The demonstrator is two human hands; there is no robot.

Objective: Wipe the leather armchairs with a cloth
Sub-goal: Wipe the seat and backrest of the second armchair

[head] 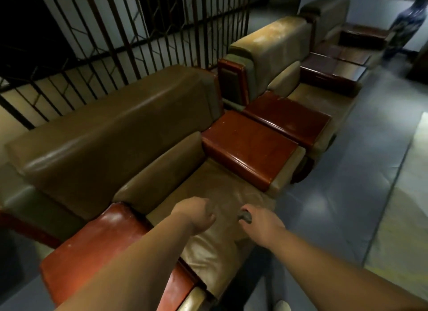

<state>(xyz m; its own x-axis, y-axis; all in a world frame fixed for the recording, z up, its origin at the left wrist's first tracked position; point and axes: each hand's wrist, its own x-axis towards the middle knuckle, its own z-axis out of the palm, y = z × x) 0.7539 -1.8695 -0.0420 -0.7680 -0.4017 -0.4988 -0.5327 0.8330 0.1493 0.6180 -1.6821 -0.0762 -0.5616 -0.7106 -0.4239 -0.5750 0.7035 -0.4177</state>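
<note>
Armchairs stand in a row along the metal railing [129, 33], and in the head view, the only one you have, you are bent over the nearest armchair [129, 130]. Both your arms reach down over its seat cushion [215, 181]. Your right hand [261, 225] is curled round a small dark wad at the fingertips, which I take to be the cloth [245, 216]; it sits just above or on the front of the cushion, and contact cannot be told. Your left hand [199, 215] is loosely fisted beside it, and whether it pinches anything is not clear.

As for progress, faint streaks show on the cushion, so it may be part-wiped, though that is a guess. The backrest [111, 121] looks glossy; the wooden armrests [245, 146] show pale smudges. The second armchair [284, 56] carries pale dusty patches on its back and looks untouched, and more seats wait beyond it. Judge most of the job as still ahead of you.
</note>
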